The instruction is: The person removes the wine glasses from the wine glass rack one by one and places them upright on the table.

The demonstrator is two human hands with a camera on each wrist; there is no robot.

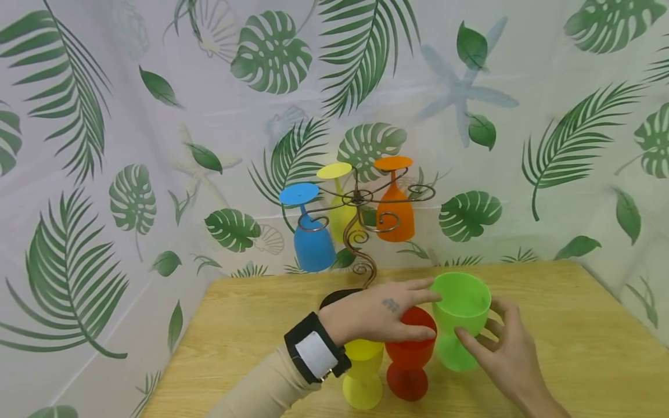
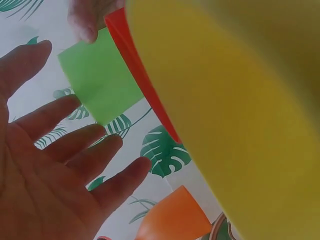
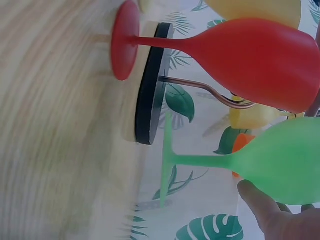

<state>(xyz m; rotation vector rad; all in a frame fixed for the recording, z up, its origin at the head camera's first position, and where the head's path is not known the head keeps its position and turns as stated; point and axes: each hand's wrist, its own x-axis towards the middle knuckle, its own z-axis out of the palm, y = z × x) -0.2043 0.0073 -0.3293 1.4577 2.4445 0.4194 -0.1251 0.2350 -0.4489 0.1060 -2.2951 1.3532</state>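
Note:
My right hand (image 1: 514, 351) holds a light green goblet (image 1: 460, 316) by the side of its bowl, thumb at the front and fingers around the far side. The goblet is upright, its stem and foot showing in the right wrist view. My left hand (image 1: 384, 310) reaches across with fingers spread, fingertips right at the green rim and palm above a red goblet (image 1: 409, 380). Beside the red one stands a yellow goblet (image 1: 363, 383), partly covered by my left wrist.
Behind the hands stands a scrolled metal stemware rack (image 1: 360, 255) with a dark round base (image 3: 152, 85). Blue (image 1: 313, 247), pale yellow (image 1: 342, 215) and orange goblets (image 1: 395, 215) hang upside down from it. A leaf-patterned cloth (image 1: 522, 174) backs the wooden table (image 1: 575, 325).

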